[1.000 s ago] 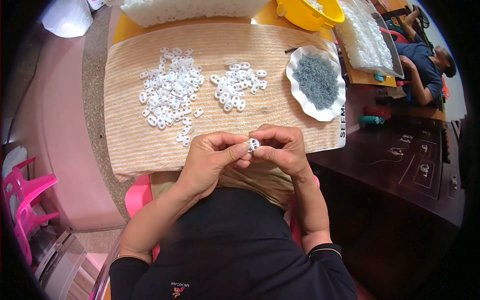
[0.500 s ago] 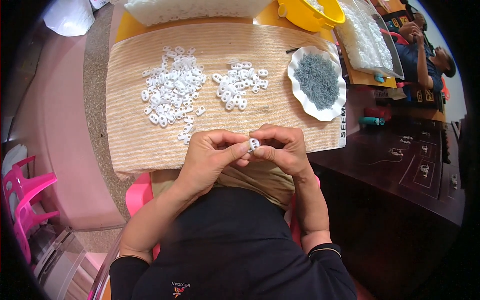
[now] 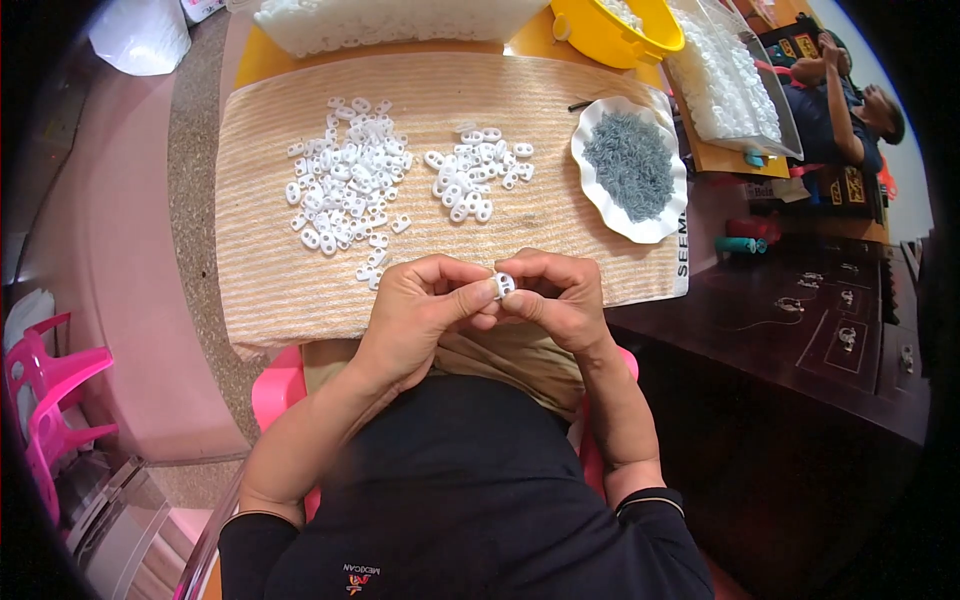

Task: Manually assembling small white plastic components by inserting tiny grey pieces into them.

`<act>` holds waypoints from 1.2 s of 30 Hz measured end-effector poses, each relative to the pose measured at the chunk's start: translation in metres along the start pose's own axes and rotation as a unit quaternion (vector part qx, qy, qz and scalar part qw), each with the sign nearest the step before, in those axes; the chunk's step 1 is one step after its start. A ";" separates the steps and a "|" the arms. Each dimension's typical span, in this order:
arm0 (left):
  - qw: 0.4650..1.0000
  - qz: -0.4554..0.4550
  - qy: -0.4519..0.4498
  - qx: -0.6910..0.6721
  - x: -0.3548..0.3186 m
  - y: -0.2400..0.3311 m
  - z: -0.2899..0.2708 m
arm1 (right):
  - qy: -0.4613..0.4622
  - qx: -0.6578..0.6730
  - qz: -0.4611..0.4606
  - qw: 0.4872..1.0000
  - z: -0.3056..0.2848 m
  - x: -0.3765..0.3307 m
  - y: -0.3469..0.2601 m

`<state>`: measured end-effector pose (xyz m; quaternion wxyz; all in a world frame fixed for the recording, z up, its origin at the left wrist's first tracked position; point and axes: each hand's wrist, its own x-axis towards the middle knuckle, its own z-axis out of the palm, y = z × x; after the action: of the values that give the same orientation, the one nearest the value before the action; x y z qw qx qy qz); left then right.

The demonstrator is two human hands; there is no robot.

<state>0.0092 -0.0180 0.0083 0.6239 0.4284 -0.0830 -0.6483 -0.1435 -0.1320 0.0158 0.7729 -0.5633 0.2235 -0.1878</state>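
Note:
Between my two hands, just past the near edge of a striped towel (image 3: 560,240), is a small white two-holed plastic cord lock (image 3: 505,285). My left hand (image 3: 425,305) pinches its left side with thumb and fingers. From the right, my right hand (image 3: 562,300) grips the same piece, its thumb on the lower edge. Fingertips hide part of the piece. Ahead on the towel lie a large heap of white cord lock parts (image 3: 350,180) and a smaller heap of them (image 3: 480,170). A white wavy-rimmed plate (image 3: 655,232) holds many small grey metal springs (image 3: 630,165).
A clear bin of white parts (image 3: 390,22) stands at the back. Beside it are a yellow basket (image 3: 620,40) and another full clear bin (image 3: 725,85). Another person (image 3: 850,110) sits at the far right. Pink chairs (image 3: 60,390) stand at the left; dark furniture (image 3: 780,320) is on the right.
The cord lock has turned slightly between my fingertips. Both hands stay in nearly the same place, and the heaps look unchanged.

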 end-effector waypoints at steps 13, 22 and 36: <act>0.996 -0.008 -0.033 -0.079 0.003 -0.008 -0.002 | 0.014 0.000 -0.042 0.999 0.009 -0.002 0.000; 0.991 -0.008 -0.084 -0.109 0.001 0.000 0.004 | 0.018 -0.056 -0.087 0.994 0.004 -0.002 0.009; 0.983 0.024 -0.100 -0.154 -0.005 -0.010 0.007 | 0.003 -0.147 -0.157 0.977 0.012 -0.004 -0.001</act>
<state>-0.0036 -0.0150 0.0088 0.6865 0.2582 -0.0548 -0.6775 -0.1399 -0.1208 0.0209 0.6422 -0.6980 0.1594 -0.2737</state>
